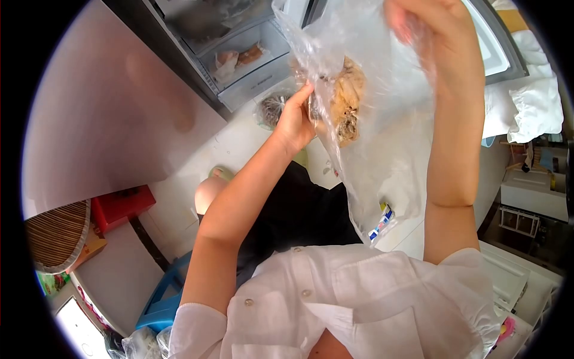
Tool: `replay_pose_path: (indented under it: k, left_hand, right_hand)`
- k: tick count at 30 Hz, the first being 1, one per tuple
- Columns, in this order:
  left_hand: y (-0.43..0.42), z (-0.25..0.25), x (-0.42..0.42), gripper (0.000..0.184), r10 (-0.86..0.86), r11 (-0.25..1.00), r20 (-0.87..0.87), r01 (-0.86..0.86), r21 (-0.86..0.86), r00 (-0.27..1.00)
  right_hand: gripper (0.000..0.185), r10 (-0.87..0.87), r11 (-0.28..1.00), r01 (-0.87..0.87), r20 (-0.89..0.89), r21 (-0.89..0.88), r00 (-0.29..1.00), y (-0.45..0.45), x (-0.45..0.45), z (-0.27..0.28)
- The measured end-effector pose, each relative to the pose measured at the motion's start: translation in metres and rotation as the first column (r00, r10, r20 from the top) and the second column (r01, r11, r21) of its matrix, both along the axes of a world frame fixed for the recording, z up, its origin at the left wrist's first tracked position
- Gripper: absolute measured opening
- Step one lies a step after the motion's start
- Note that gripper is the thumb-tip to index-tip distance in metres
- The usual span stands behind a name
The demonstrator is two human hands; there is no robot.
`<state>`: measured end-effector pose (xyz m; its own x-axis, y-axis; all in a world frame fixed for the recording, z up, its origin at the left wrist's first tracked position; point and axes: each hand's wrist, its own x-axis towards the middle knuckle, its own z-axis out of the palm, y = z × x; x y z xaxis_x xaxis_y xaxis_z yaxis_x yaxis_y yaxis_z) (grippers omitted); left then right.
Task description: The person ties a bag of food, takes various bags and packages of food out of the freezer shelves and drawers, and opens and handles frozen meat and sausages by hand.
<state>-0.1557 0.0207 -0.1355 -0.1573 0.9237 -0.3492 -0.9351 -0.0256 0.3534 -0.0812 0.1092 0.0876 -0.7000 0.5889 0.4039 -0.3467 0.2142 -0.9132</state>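
Beside an open refrigerator, whose door stood swung out at the right of the view, a person in a white shirt held up a large clear plastic bag. It hung in loose folds from near the refrigerator down towards the shirt, above a pale floor. Past the left hand, a drawer jutted out, with wrapped pieces lying in it.

The left hand was clamped on the bag's near side, thumb uppermost, right beside a tan and brown clump that showed through the plastic. The right hand was raised at the bag's upper part, but blur and plastic hid its fingers, so I cannot tell whether they were apart or together, or what they gripped.

The step in hand, as I judged it, was handling the bag and its loose plastic with both arms raised. Any further move of it called for a firm left grip close to the clump, and for care that the slack folds did not catch on the drawer.

On the floor near the drawer sat a smaller dark-filled bag. Smallest was a blue and white packet, low within or behind the clear folds; which, I could not tell
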Motion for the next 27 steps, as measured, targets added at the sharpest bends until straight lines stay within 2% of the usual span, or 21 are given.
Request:
replay_pose_path:
  k: [2,3,5,6,8,9,12,15,17,19,20,22,24,26,27]
  left_hand:
    - [0.004,-0.015,-0.001,0.047,-0.023,0.998,0.034,0.021,0.052,0.999]
    - [0.004,-0.017,-0.001,0.047,-0.025,0.998,0.037,0.023,0.063,0.999]
    - [0.001,-0.017,-0.003,0.046,-0.012,0.999,0.016,0.011,0.046,1.000]
    - [-0.001,-0.015,-0.003,0.046,0.003,1.000,-0.009,-0.003,0.017,1.000]
    - [-0.003,-0.011,-0.004,0.045,-0.008,1.000,-0.060,0.006,-0.025,0.998]
    - [-0.004,-0.008,-0.005,0.045,-0.034,0.999,-0.085,0.030,-0.041,0.996]
    - [-0.009,0.007,-0.003,0.045,-0.098,0.994,-0.105,0.091,-0.068,0.990]
    - [-0.007,-0.003,0.003,0.044,-0.170,0.981,-0.171,0.150,-0.125,0.970]
    - [-0.005,-0.008,0.006,0.044,-0.196,0.970,-0.221,0.155,-0.187,0.955]
    - [-0.007,-0.001,0.003,0.045,-0.253,0.959,-0.352,0.186,-0.215,0.901]
    - [-0.009,0.001,0.002,0.045,-0.281,0.952,-0.412,0.198,-0.231,0.867]
    - [-0.004,-0.006,-0.003,0.046,-0.355,0.919,-0.488,0.204,-0.336,0.797]
    - [-0.001,-0.012,-0.010,0.048,-0.388,0.897,-0.547,0.165,-0.411,0.742]
    - [0.002,-0.019,-0.017,0.050,-0.381,0.885,-0.597,0.092,-0.456,0.706]
    - [0.003,-0.021,-0.020,0.050,-0.280,0.925,-0.646,0.020,-0.379,0.710]
  right_hand:
    - [0.018,-0.293,0.951,0.266,-0.180,-0.159,0.939,-0.005,-0.003,-0.003]
    - [0.017,-0.399,0.891,0.329,-0.191,-0.314,0.897,-0.001,0.002,0.001]
    - [0.034,-0.346,0.936,0.320,-0.214,-0.147,0.914,0.051,0.040,-0.041]
    - [0.027,-0.439,0.888,0.420,-0.077,-0.189,0.895,0.049,0.046,-0.061]
    - [0.037,-0.360,0.852,0.440,0.293,-0.284,0.886,0.042,0.061,-0.103]
    - [0.038,-0.286,0.831,0.431,0.396,-0.350,0.872,0.040,0.067,-0.123]
    - [0.042,-0.093,0.727,0.386,0.476,-0.567,0.874,0.024,0.084,-0.163]
    - [0.046,-0.041,0.637,0.387,0.472,-0.667,0.881,0.016,0.095,-0.185]
    - [0.049,-0.036,0.572,0.381,0.442,-0.726,0.896,0.013,0.100,-0.197]
    - [0.052,-0.021,0.498,0.311,0.347,-0.809,0.938,0.011,0.108,-0.212]
    - [0.055,0.072,0.458,0.146,0.200,-0.877,0.977,0.020,0.122,-0.226]
    - [0.059,0.240,0.320,-0.178,-0.102,-0.930,0.965,0.033,0.146,-0.252]
    - [0.056,0.074,0.385,-0.232,-0.221,-0.893,0.972,0.013,0.141,-0.257]
    - [0.057,-0.013,0.378,-0.185,-0.205,-0.907,0.979,0.007,0.143,-0.261]
    - [0.058,-0.013,0.331,-0.116,-0.127,-0.937,0.992,0.011,0.146,-0.263]
